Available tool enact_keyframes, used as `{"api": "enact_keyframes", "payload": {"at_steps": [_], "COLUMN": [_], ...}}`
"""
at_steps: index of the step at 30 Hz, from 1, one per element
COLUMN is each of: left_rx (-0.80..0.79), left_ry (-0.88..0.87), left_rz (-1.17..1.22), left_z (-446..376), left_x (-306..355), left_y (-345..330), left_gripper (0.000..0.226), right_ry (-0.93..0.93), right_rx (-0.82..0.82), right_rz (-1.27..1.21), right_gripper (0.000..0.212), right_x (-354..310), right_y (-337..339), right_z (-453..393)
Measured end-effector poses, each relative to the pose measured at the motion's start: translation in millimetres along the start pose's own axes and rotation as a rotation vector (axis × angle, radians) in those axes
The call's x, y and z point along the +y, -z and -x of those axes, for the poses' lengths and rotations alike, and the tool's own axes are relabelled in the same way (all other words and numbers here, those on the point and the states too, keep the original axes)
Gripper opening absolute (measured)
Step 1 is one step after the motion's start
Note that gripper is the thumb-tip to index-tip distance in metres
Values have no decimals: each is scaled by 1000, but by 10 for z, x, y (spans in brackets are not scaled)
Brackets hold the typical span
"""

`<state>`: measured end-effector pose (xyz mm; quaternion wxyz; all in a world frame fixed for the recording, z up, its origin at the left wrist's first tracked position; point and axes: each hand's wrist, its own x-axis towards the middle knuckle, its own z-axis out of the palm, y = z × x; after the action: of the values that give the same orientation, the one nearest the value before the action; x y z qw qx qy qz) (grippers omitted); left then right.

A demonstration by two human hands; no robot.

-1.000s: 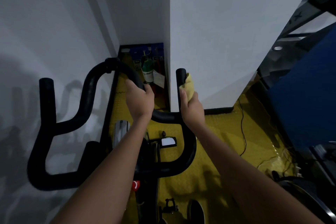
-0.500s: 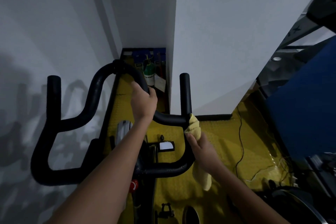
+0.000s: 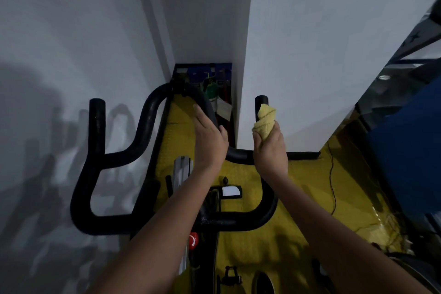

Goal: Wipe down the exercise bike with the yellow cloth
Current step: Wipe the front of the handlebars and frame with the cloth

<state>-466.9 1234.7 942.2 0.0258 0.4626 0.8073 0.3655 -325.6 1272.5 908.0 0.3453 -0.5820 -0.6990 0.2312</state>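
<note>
White wall behind; right hand (image 3: 269, 148) fingers (image 3: 257, 137) clench yellow cloth (image 3: 264, 120).

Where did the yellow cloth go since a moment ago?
The right hand slid the yellow cloth down the upright handlebar post, then back up near its tip. The left hand stayed on the curved bar.

Black handlebars (image 3: 95, 150) centre-left of frame. Yellow cloth (image 3: 263, 122) right of centre, plain, faintly ribbed. Yellow floor mat (image 3: 298, 188) lower centre, fine dotted texture. Red knob (image 3: 193, 239) lower centre with a white mark. Green bottle (image 3: 210, 92) upper centre. Grey-white walls (image 3: 322, 43) above. Blue panel (image 3: 410, 150) at right edge.
</note>
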Motion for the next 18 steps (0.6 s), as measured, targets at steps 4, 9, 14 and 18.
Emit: {"api": "enact_keyframes", "payload": {"at_steps": [4, 9, 14, 18], "left_rx": [-21, -8, 15, 32], "left_ry": [4, 58, 58, -17], "left_rz": [-32, -1, 26, 20], "left_z": [11, 21, 12, 87], "left_x": [-7, 17, -5, 31], "left_y": [-9, -56, -81, -104], "left_gripper": [79, 76, 77, 79], "right_ry": [-73, -269, -201, -80], "right_rx": [-36, -153, -137, -222], "right_rz": [-11, -229, -217, -153], "right_gripper": [49, 22, 25, 53], "right_x": [131, 146, 248, 307], "right_y": [38, 194, 245, 351], "right_z": [156, 342, 695, 909]}}
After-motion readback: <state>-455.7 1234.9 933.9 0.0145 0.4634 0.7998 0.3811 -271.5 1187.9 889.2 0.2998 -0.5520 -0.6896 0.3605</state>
